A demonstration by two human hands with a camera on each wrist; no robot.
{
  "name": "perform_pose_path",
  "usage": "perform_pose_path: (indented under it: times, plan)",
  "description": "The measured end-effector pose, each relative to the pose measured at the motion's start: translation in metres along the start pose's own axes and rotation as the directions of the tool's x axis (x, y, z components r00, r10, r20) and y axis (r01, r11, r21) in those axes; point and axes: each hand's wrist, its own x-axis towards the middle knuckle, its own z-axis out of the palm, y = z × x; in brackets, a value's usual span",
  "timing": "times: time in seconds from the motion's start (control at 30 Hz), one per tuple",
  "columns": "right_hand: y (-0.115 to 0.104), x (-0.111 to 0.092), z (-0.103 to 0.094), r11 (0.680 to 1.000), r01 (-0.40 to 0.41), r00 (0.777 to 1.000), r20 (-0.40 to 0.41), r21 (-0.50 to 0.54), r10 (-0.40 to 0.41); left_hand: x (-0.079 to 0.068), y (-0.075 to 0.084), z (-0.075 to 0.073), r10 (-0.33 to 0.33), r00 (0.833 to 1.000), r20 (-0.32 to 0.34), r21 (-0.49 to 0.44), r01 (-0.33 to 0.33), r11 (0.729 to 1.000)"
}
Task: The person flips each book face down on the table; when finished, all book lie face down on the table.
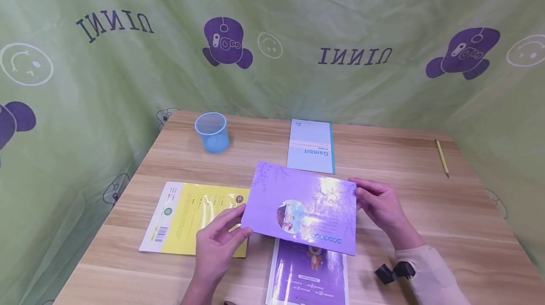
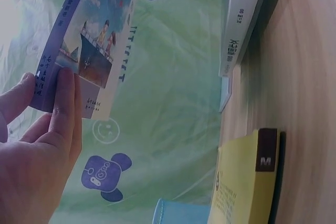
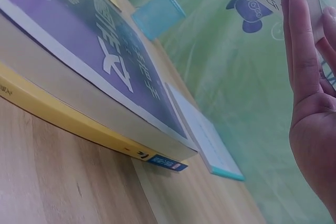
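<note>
Both hands hold a thin purple book [image 1: 268,187] up off the table, tilted, its glossy back cover facing the head camera. Its other cover [image 2: 107,19], with a painted scene, shows in the left wrist view. My left hand [image 1: 217,243] pinches the near left corner, thumb on one side and fingers on the other. At the right edge, my right hand [image 1: 381,205] grips with thumb and fingers. Below it lies another purple book [image 1: 294,272], stacked on a yellow-spined book [image 3: 79,124]. A yellow book [image 1: 191,220] with a white strip lies left, beside the left hand.
A blue cup-shaped holder [image 1: 215,139] stands at the back left. A white and teal notebook [image 1: 310,146] marked Gambit lies behind the held book. A yellow pencil [image 1: 442,158] is far right on the wooden table [image 1: 408,153]. A green printed curtain [image 1: 289,87] hangs behind.
</note>
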Motion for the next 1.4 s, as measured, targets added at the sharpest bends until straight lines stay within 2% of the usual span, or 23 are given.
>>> perform_pose_path:
  times: [0.07,0.3,0.53,0.67,0.77,0.83,0.87,0.97,1.03,1.23,1.3,1.4]
  plan:
    - [0.001,0.001,0.001,1.0,-0.009,1.0,-0.001,-0.005,0.009,0.0,0.001,-0.002,-0.036,0.999,-0.009,0.024,0.037,0.999]
    - [0.009,0.006,0.007,0.997,-0.061,0.998,-0.003,-0.039,0.061,0.001,0.001,-0.014,0.012,1.0,0.009,0.015,-0.012,1.0]
    - [0.024,0.016,0.02,0.988,-0.123,0.992,-0.015,-0.098,0.122,-0.004,0.003,-0.035,0.018,0.999,-0.045,0.013,-0.017,1.0]
    - [0.03,0.024,0.033,0.959,-0.218,0.974,-0.096,-0.179,0.203,-0.008,0.005,-0.046,0.032,0.997,-0.076,0.026,-0.03,0.999]
    - [0.034,0.03,0.041,0.918,-0.311,0.947,-0.162,-0.248,0.277,-0.01,0.008,-0.052,-0.017,0.99,-0.137,0.085,0.029,0.996]
    - [0.037,0.035,0.046,0.891,-0.355,0.932,-0.178,-0.282,0.315,-0.011,0.011,-0.055,-0.088,0.976,-0.2,0.14,0.117,0.983]
    - [0.038,0.038,0.048,0.881,-0.37,0.927,-0.178,-0.294,0.329,-0.012,0.013,-0.057,-0.13,0.963,-0.235,0.17,0.172,0.97]
    - [0.046,0.045,0.054,0.874,-0.375,0.926,-0.155,-0.308,0.343,-0.014,0.016,-0.062,-0.237,0.918,-0.319,0.221,0.315,0.923]
    - [0.052,0.049,0.059,0.879,-0.371,0.928,-0.139,-0.3,0.345,-0.015,0.018,-0.066,-0.28,0.889,-0.362,0.234,0.378,0.896]
    - [0.072,0.057,0.073,0.879,-0.372,0.928,-0.11,-0.297,0.356,-0.015,0.019,-0.08,-0.344,0.81,-0.475,0.224,0.489,0.843]
    - [0.078,0.059,0.077,0.874,-0.375,0.927,-0.111,-0.308,0.358,-0.014,0.02,-0.085,-0.352,0.79,-0.501,0.229,0.514,0.827]
    - [0.084,0.064,0.084,0.869,-0.385,0.923,-0.11,-0.312,0.369,-0.013,0.022,-0.093,-0.368,0.771,-0.52,0.26,0.553,0.791]
